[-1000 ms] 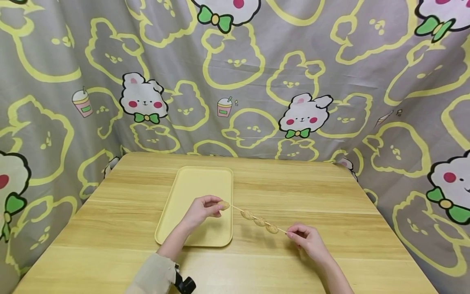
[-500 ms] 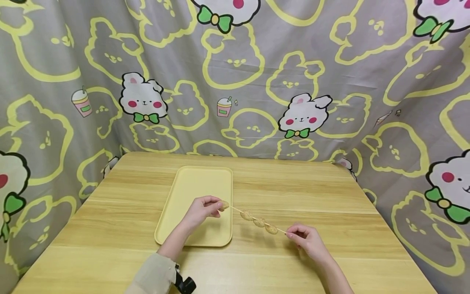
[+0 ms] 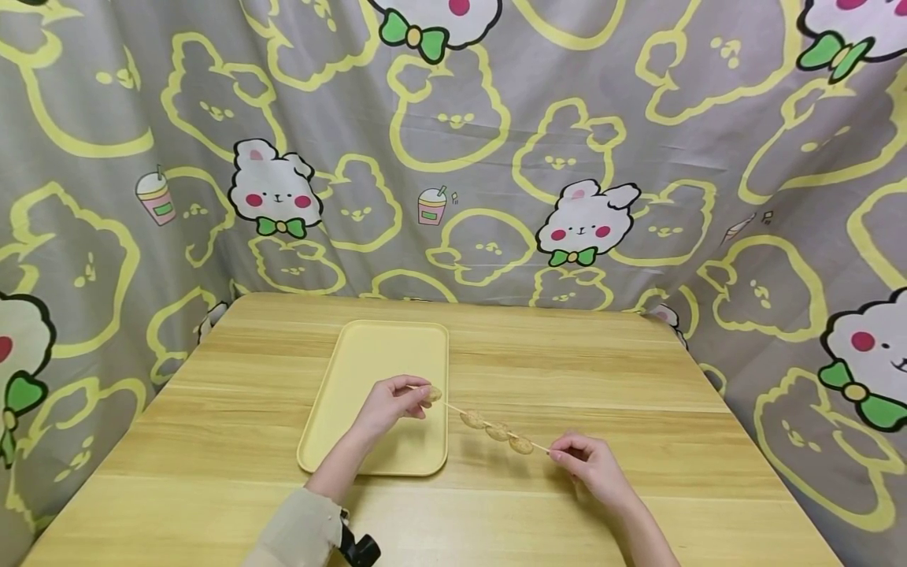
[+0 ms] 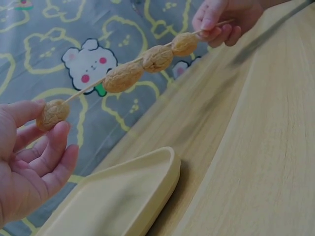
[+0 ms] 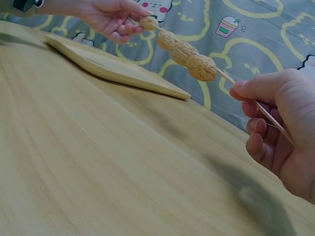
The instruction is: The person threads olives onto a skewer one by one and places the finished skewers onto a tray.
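My left hand [image 3: 388,405] pinches a wrinkled, golden-brown fried ball [image 4: 53,114] between thumb and fingers, above the tray's right side. A thin wooden skewer [image 4: 83,91] meets this ball at its far end; how deep it goes in is hidden. Three more fried balls [image 3: 497,431] sit close together on the skewer, nearer its other end. There my right hand [image 3: 594,470] holds the bare stick between thumb and forefinger, its tail lying across the palm in the right wrist view. The skewer hangs above the table, sloping down toward my right hand in the head view.
Under my left hand lies a pale yellow rectangular tray [image 3: 390,346] on the wooden table [image 3: 567,362]. A grey curtain [image 3: 468,87] printed with rabbits and yellow outlines surrounds the table's back and sides. A black wrist strap [image 3: 357,546] is on the left sleeve.
The skewer and its three balls have shifted slightly left, toward the ball in my left hand. My right hand has moved a little left with it; both grips look the same.
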`<state>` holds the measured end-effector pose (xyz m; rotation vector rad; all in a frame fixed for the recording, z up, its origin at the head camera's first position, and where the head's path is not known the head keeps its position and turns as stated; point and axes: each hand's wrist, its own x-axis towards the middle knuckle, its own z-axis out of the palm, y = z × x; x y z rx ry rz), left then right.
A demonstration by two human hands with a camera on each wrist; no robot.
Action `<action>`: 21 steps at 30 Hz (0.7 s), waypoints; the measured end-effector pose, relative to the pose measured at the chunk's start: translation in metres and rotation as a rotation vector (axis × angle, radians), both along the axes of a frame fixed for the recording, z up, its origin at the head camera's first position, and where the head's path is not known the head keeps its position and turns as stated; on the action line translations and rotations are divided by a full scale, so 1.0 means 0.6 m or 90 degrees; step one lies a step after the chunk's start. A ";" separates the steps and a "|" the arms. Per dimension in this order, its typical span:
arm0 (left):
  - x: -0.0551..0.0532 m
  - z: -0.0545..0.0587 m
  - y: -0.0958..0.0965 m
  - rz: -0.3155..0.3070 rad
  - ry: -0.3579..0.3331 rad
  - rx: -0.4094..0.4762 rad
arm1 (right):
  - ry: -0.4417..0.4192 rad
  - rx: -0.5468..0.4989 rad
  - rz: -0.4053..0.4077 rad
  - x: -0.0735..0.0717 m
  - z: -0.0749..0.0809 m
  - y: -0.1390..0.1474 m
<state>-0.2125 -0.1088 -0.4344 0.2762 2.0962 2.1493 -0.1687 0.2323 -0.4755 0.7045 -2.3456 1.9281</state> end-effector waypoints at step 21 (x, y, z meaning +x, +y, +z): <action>-0.003 -0.007 0.009 0.007 -0.027 0.031 | -0.007 0.015 -0.009 0.001 0.003 -0.002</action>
